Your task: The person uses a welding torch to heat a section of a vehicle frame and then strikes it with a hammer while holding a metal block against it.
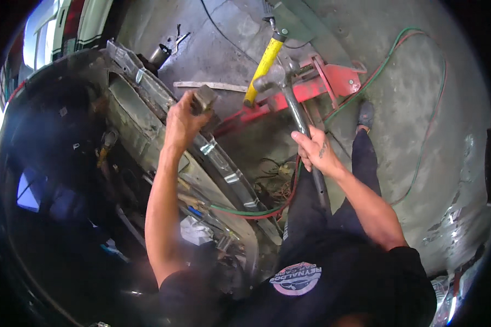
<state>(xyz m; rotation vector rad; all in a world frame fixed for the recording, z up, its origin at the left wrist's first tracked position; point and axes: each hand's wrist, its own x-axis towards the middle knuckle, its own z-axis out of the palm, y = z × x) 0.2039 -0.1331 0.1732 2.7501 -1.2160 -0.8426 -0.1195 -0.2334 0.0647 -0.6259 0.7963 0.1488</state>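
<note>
My left hand is closed round a grey-brown metal block, which it holds at the outer edge of a long metal rail. The rail runs along the side of a vehicle body, with shiny strips across it. In my right hand is a hammer, gripped partway along its dark handle. The hammer's rounded head points away from me, raised over a red floor jack, to the right of the block and apart from it.
Beside the rail, the jack reaches toward the vehicle; a yellow bar stands over it. Green and red hoses loop over the concrete floor and cross the rail. A dark canister sits beyond the rail. Wires lie near my legs.
</note>
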